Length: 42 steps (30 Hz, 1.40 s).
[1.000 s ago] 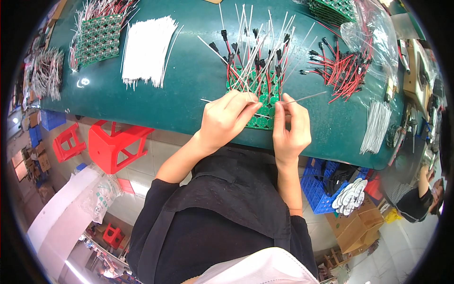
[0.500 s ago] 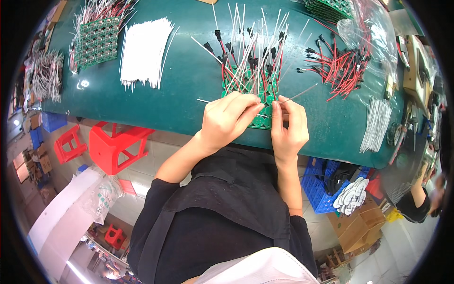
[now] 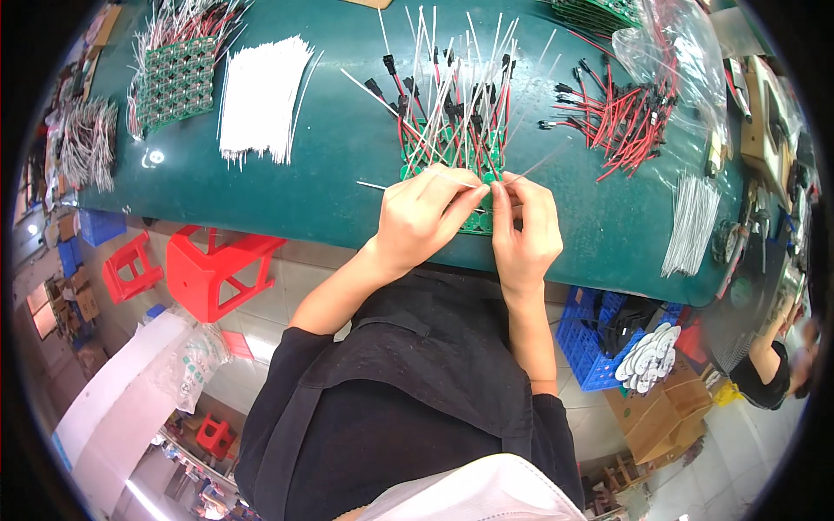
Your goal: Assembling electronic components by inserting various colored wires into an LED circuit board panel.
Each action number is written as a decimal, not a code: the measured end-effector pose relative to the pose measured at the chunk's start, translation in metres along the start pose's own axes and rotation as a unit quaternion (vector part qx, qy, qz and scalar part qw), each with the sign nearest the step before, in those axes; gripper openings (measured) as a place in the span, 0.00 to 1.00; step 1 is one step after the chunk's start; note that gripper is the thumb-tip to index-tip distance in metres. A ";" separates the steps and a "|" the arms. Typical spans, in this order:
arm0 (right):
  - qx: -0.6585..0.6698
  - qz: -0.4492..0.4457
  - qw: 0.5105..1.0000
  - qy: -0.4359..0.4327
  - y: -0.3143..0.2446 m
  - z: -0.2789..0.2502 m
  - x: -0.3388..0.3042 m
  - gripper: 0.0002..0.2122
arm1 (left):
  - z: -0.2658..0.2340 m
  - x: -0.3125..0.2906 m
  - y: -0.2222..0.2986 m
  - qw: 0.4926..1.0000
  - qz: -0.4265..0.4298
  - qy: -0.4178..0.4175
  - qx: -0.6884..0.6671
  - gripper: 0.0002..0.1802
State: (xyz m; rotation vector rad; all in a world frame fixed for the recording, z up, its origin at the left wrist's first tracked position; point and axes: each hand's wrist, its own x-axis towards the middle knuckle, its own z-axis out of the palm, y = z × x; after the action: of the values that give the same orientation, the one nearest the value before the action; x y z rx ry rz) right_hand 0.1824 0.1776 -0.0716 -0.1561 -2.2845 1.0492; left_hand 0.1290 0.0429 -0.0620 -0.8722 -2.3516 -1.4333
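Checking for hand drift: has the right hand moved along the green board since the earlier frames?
No. The right hand sits at the green circuit board's near right corner as before, pinching a white wire beside the left hand.

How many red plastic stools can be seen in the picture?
3: a large red plastic stool under the table edge, a smaller one to its left, a tiny one lower down. Others may be hidden.
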 end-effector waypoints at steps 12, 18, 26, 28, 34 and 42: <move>-0.046 0.026 0.999 0.003 0.002 -0.024 0.010 0.09 | 0.004 0.000 -0.002 1.000 0.000 0.004 0.012 0.10; -0.085 0.051 0.994 0.048 0.020 -0.045 0.016 0.08 | 0.002 -0.002 -0.002 1.000 -0.008 -0.009 0.019 0.10; -0.098 0.065 0.990 0.076 0.030 -0.055 0.018 0.07 | -0.001 -0.001 -0.002 1.000 -0.009 -0.010 0.026 0.09; -0.101 0.067 0.989 0.080 0.031 -0.055 0.017 0.07 | 0.000 -0.001 -0.001 1.000 -0.004 -0.007 0.018 0.09; -0.090 0.073 0.990 0.075 0.033 -0.056 0.015 0.07 | 0.000 0.001 0.000 1.000 -0.006 -0.005 0.021 0.08; -0.111 0.085 0.987 0.076 0.039 -0.060 0.018 0.07 | 0.006 0.007 0.004 0.998 0.024 -0.014 0.054 0.16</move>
State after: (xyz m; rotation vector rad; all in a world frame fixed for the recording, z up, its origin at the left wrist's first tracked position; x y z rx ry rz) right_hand 0.1974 0.2491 -0.0610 -0.5116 -2.2729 0.8300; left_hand 0.1263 0.0514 -0.0587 -0.9181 -2.3865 -1.2697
